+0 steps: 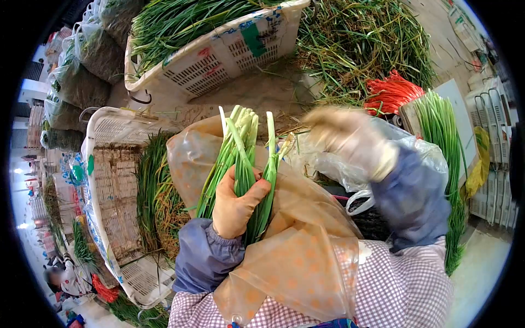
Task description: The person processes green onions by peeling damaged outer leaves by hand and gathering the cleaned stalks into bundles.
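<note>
My left hand (238, 203) is closed around a bunch of green stalks (240, 143), their pale cut ends pointing up and the leaves hanging below. One stalk group stands a little apart on the right, under my thumb. To the right, my right hand (350, 134) is raised and smeared by motion, so its fingers cannot be made out. It is near a clear plastic bag (342, 172) and a bundle of red ties (395, 92). A translucent orange-dotted plastic apron (292, 251) covers my lap below the stalks.
A white crate (229, 57) full of green leaves stands ahead. Another white crate (117, 213) with leaves is at left. Loose trimmings (366, 44) lie ahead right, and a tidy green bundle (437, 126) at right. A co-worker (71, 277) sits far left.
</note>
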{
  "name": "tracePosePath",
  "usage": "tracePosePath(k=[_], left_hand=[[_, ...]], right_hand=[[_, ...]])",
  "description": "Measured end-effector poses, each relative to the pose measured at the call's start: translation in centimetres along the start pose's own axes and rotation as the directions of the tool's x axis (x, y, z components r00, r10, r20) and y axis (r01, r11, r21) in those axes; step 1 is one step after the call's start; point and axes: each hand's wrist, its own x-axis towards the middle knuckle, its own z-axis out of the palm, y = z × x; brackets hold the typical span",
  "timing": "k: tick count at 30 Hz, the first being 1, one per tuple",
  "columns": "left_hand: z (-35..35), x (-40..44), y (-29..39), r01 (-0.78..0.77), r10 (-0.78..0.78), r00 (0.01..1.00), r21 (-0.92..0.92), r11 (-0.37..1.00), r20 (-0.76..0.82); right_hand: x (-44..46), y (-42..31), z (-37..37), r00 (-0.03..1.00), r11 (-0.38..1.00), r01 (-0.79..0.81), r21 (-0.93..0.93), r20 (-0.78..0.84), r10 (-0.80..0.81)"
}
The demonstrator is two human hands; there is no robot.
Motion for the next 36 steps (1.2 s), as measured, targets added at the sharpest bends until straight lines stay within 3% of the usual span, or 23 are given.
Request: tracePosePath(k=[1, 2, 3, 4, 9, 11, 12, 14, 15, 16, 17, 18, 19, 20, 21, 22, 25, 28, 31, 33, 34, 35, 36], left_hand=[[0.1, 0.0, 0.0, -0.002, 0.002, 1.0, 0.003, 1.0, -0.002], [0.1, 0.0, 0.1, -0.008, 0.008, 1.0, -0.002, 1.0, 0.008], [0.0, 0.1, 0.2, -0.014, 0.014, 1.0, -0.006, 1.0, 0.019], [0.1, 0.1, 0.6, -0.013, 0.013, 1.0, 0.0, 1.0, 0.015], [-0.2, -0.1, 0.8, 0.006, -0.001, 0.998, -0.087, 0.996, 0.057], [-0.2, -0.2, 1.1, 0.005, -0.003, 0.998, -0.036, 0.999, 0.059], [-0.2, -0.4, 1.2, 0.004, -0.006, 0.998, 0.02, 1.0, 0.057], [-0.1, -0.7, 1.3, 0.008, -0.006, 0.998, -0.025, 1.0, 0.059], [0.0, -0.8, 1.2, 0.011, -0.008, 0.998, -0.067, 0.998, 0.059], [-0.1, -0.9, 1.0, 0.008, -0.004, 0.998, -0.069, 0.998, 0.058], [-0.2, -0.8, 0.9, 0.007, -0.004, 0.999, -0.048, 0.999, 0.049], [-0.2, -0.6, 0.9, 0.004, -0.003, 0.999, -0.029, 1.0, 0.039], [0.0, -0.6, 1.0, 0.004, -0.002, 0.999, -0.033, 0.999, 0.037], [0.3, -0.6, 1.2, 0.032, -0.028, 0.998, -0.069, 0.997, 0.054], [0.5, -0.6, 1.4, 0.06, -0.052, 0.996, -0.101, 0.993, 0.073], [0.7, -0.5, 1.4, 0.059, -0.052, 0.996, -0.1, 0.993, 0.073], [0.7, -0.3, 1.0, 0.028, -0.022, 0.998, -0.086, 0.996, 0.066], [-0.7, -0.1, 0.9, 0.077, -0.063, 0.991, -0.115, 0.99, 0.121], [-0.5, -0.1, 0.7, 0.018, -0.01, 0.998, -0.141, 0.99, 0.057], [-0.5, -0.2, 0.5, -0.004, 0.008, 1.0, -0.173, 0.985, 0.023], [-0.7, -0.3, 0.7, 0.049, -0.029, 0.995, -0.224, 0.973, 0.091], [-0.9, -0.3, 0.9, 0.099, -0.057, 0.986, -0.269, 0.958, 0.158], [-1.0, -0.3, 0.9, 0.087, -0.047, 0.988, -0.273, 0.958, 0.148]], right_hand=[[0.4, -0.1, 2.9, 0.996, 0.976, 0.052, -0.212, 0.081, -0.035], [1.2, 3.0, 5.3, 0.974, 0.98, 0.194, 0.034, 0.114, -0.197], [0.9, 2.3, 7.0, 0.989, 0.908, -0.082, 0.41, 0.146, 0.023], [0.7, 1.2, 7.6, 0.976, 0.812, -0.202, 0.547, 0.185, 0.119], [1.7, 3.3, 7.5, 0.986, 0.981, 0.166, 0.104, -0.039, -0.163], [2.4, 4.0, 5.1, 0.859, 0.78, 0.416, -0.468, -0.079, -0.506], [3.0, 4.0, 3.8, 0.693, 0.676, 0.472, -0.566, -0.236, -0.681], [3.8, 2.7, -2.0, 0.618, 0.657, 0.197, -0.728, -0.427, -0.659], [4.4, 3.9, -5.7, 0.592, 0.649, -0.102, -0.754, -0.57, -0.569], [4.1, 6.0, -10.4, 0.651, 0.418, -0.258, -0.871, -0.476, -0.592], [3.4, 3.1, -9.2, 0.696, 0.074, -0.645, -0.761, -0.624, -0.355], [3.1, 2.6, -8.1, 0.696, 0.112, -0.633, -0.766, -0.626, -0.351], [3.2, 3.9, -6.0, 0.718, 0.501, -0.248, -0.829, -0.504, -0.48], [3.2, 5.3, -3.2, 0.655, 0.708, 0.235, -0.666, -0.43, -0.622], [2.3, 4.0, -0.2, 0.883, 0.927, 0.17, -0.334, -0.366, -0.294], [1.4, 1.1, 2.7, 0.984, 0.999, 0.038, 0.031, -0.173, -0.032], [1.2, 2.2, 8.3, 0.993, 0.876, -0.118, 0.468, 0.051, 0.107], [1.4, 2.1, 7.5, 0.99, 0.924, 0.039, 0.381, -0.142, 0.017], [2.6, 2.5, 1.2, 0.819, 0.949, 0.306, 0.075, -0.529, -0.222], [3.3, 3.9, -5.7, 0.488, 0.903, 0.43, 0.006, -0.843, -0.227], [2.6, 3.7, -9.8, 0.353, 0.831, 0.547, -0.105, -0.871, -0.342], [1.5, 2.5, -11.4, 0.233, 0.753, 0.658, 0.005, -0.952, -0.197], [0.8, 2.8, -13.8, 0.121, 0.705, 0.676, -0.215, -0.911, -0.394]])
